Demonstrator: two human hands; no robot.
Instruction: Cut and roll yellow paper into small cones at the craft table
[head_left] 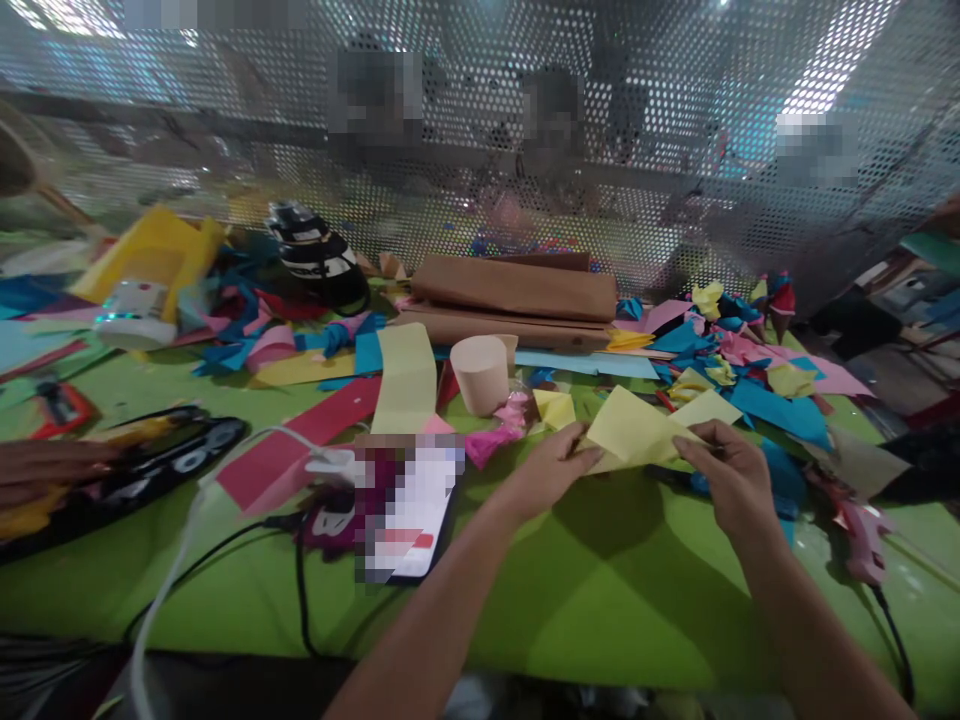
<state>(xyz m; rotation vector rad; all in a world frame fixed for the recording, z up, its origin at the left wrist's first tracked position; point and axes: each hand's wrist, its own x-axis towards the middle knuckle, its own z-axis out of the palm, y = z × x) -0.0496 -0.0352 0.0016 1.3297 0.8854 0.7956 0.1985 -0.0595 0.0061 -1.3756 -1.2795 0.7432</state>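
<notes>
A pale yellow sheet of paper [634,428] with folds in it is held above the green table [600,600]. My left hand [553,466] pinches its left corner between thumb and fingers. At the opposite end, my right hand [724,465] grips the right edge, fingertips closed on it. Just beyond the left hand lie a small yellow folded piece [553,408] and crumpled pink paper [499,430]. A pale pink paper cylinder [480,375] stands upright behind them. Blue paper [784,480] lies beside the right hand.
A phone [412,510] and a purple device with cables [330,525] lie left of my arms. At right is a pink glue gun [859,535]. Brown paper rolls [514,290] lie at the back, before a perforated metal screen [465,190]. Another person's hand [45,475] rests far left.
</notes>
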